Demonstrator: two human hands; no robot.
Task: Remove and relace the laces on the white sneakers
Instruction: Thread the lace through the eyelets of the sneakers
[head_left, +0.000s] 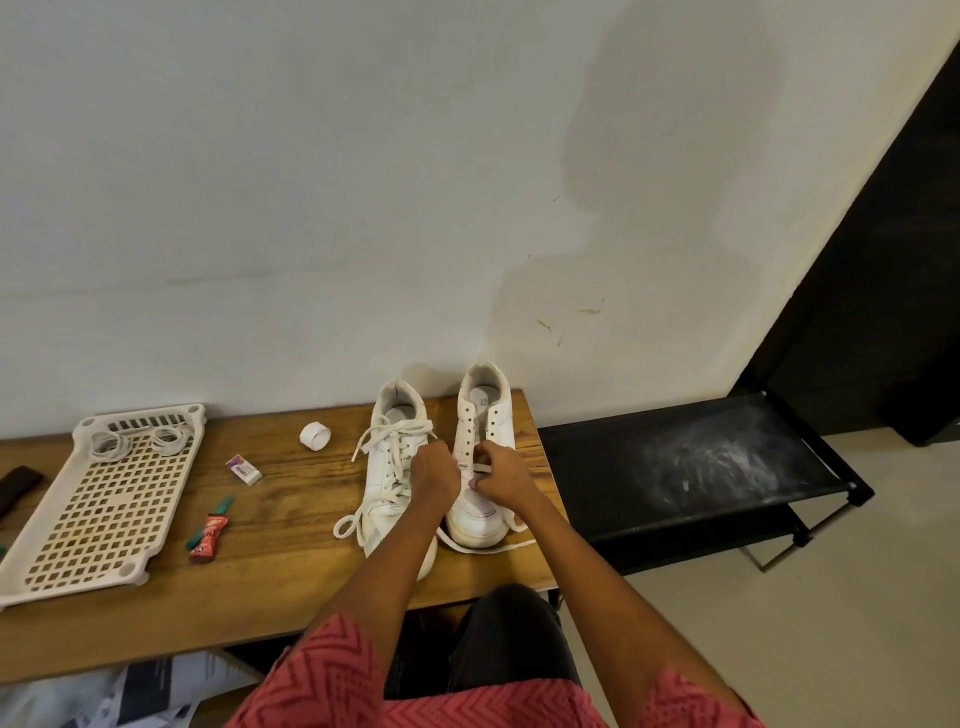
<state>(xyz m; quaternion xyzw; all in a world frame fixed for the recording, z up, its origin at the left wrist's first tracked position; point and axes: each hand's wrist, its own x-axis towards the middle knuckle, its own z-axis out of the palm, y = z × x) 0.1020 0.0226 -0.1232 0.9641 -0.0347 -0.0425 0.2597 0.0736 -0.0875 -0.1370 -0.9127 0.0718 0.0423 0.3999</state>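
Two white sneakers stand side by side on the wooden table (270, 566), toes toward me. The left sneaker (390, 467) is laced, with loose lace ends trailing to its left. The right sneaker (484, 431) has empty upper eyelets, and its white lace (488, 546) runs through the lowest holes and trails round the toe. My left hand (435, 475) is over the gap between the shoes, fingers curled at the right sneaker's lower eyelets. My right hand (503, 475) pinches the lace over the same eyelets. What the left fingers hold is hidden.
A white perforated tray (104, 514) with coiled laces lies at the table's left. A white tape roll (315, 436), an eraser (243, 470) and a red-and-green wrapped item (209, 530) lie between tray and shoes. A black rack (691, 467) stands right of the table.
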